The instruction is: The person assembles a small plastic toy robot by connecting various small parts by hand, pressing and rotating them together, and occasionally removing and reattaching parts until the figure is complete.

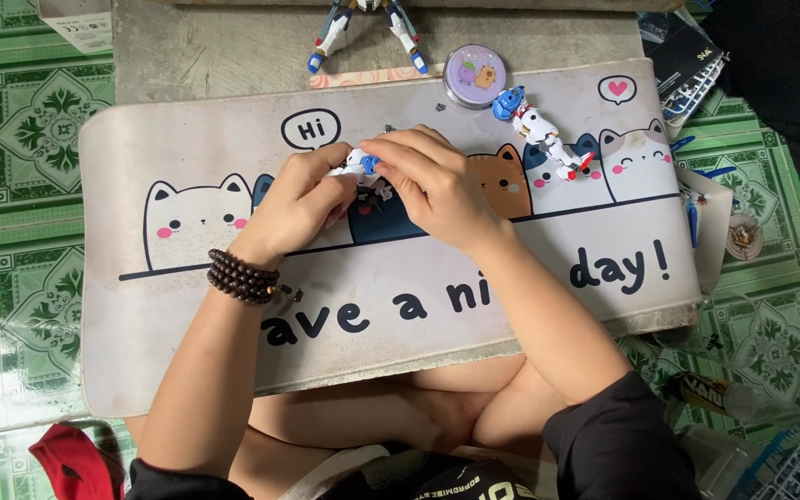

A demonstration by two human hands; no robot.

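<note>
Two hands met over the middle of the cat-print desk mat point(187, 370), fingers pinched together on one small white-and-blue model kit part point(360, 165). Left hand point(300, 199), with a dark bead bracelet point(241, 276) at the wrist, curled closed round the part from the left; right hand point(437, 181) closed on it from the right, fingertips touching it. Beside the right hand, on the mat, lay a partly built white, blue and red robot figure point(541, 132). Near the mat's far edge, a round lilac tin point(474, 76). Beyond it, the blue-and-white legs of another model point(366, 32). Underneath, green patterned floor tiles point(11, 139).
</note>
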